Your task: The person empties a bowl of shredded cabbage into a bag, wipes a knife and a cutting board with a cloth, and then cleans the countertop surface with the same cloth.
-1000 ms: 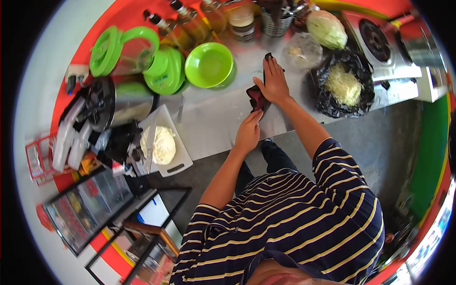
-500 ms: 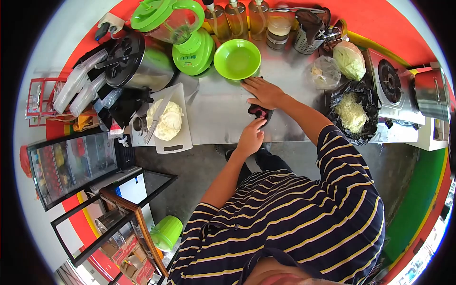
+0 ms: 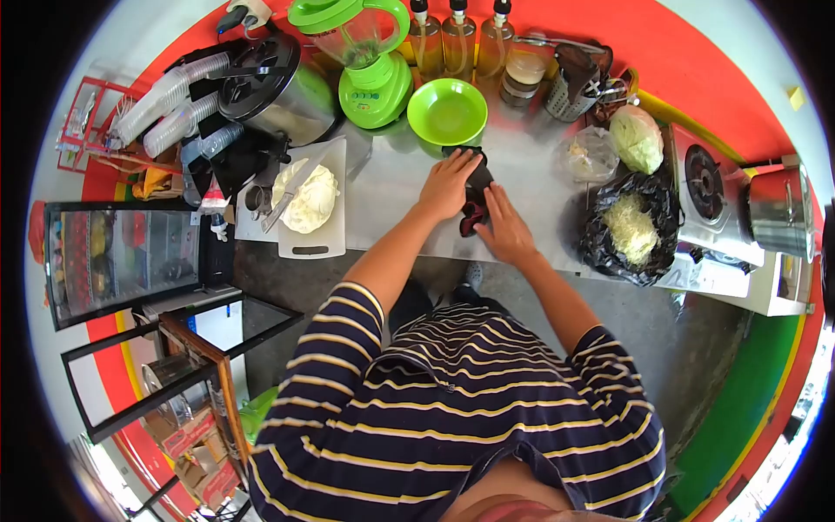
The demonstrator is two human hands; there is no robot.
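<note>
A long black object (image 3: 478, 180) with a dark red, shiny part at its near end lies on the metal worktop in front of me; I cannot make out its kind. My left hand (image 3: 448, 185) grips its far end, close to the green bowl (image 3: 448, 113). Fingers stretched and thumb apart, my right hand (image 3: 508, 228) rests against its right side, near the dark red part. To the left, a white cutting board (image 3: 328, 239) carries a pale, cut cabbage (image 3: 311, 202) with a knife (image 3: 296, 191) lying across it.
A green blender (image 3: 374, 87), pump bottles (image 3: 458, 43) and a large steel pot (image 3: 300, 113) stand at the back. On the right are a whole cabbage (image 3: 637, 139), shredded cabbage (image 3: 632, 228) in a black bag, and a stove (image 3: 703, 181). An open-framed cabinet (image 3: 204, 352) stands lower left.
My left hand has moved from the object's near end to its far end. My right hand has drawn back from the far end to its right side. The camera view has shifted.
</note>
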